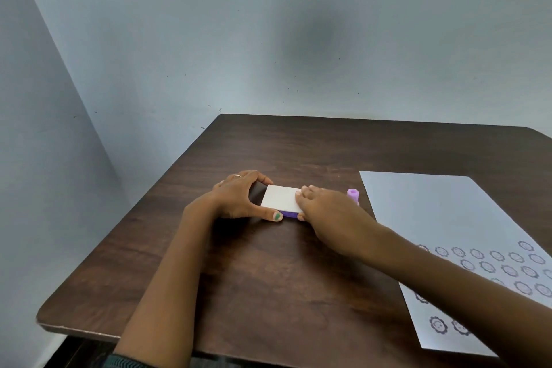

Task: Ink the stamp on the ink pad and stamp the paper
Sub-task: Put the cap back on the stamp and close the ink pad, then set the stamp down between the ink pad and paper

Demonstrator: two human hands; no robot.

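The ink pad [280, 199] is a flat box with a white lid and a purple base, lying mid-table. My left hand [239, 196] holds its left end, fingers curled over the far edge and thumb at the near corner. My right hand [321, 206] grips its right end, fingertips on the lid and thumb at the near right corner. A small purple stamp [353, 195] stands upright just right of my right hand, partly hidden by it. The white paper [442, 218] lies to the right, with several round stamped marks [504, 266] across its near part.
The dark wooden table [268, 278] stands in a corner against pale blue walls. Its left and front edges are near my left forearm. The paper's near right corner runs toward the frame's edge.
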